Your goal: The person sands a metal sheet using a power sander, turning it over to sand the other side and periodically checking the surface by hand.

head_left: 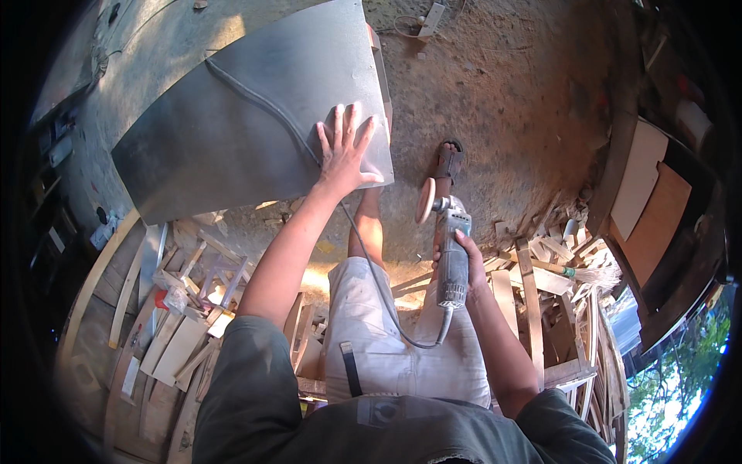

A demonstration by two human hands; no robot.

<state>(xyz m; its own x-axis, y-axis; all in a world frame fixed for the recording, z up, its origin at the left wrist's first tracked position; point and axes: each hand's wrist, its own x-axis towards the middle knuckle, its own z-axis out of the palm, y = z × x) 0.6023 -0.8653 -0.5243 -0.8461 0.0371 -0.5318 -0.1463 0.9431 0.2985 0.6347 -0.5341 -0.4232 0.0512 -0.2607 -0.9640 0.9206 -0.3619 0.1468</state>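
Panel (224, 139), one: large, grey, smooth-faced. Left hand (345, 158), bare: grip released, palm down, fingers spread on the panel close to its near right corner. Right hand (473, 261), bare: grip grasping the body of an angle grinder (452, 259), grey, held past that same corner. Disc (424, 201), round, at the grinder's head: seen nearly edge-on, just beside the panel, apart from it. Cord (263, 100), dark: loops from the grinder's tail across pale shorts (363, 325), then over the panel to its far left edge. Wood offcuts (182, 348), many: heaped on both sides of the person. Broom (595, 276), one: lying on the right-hand heap.
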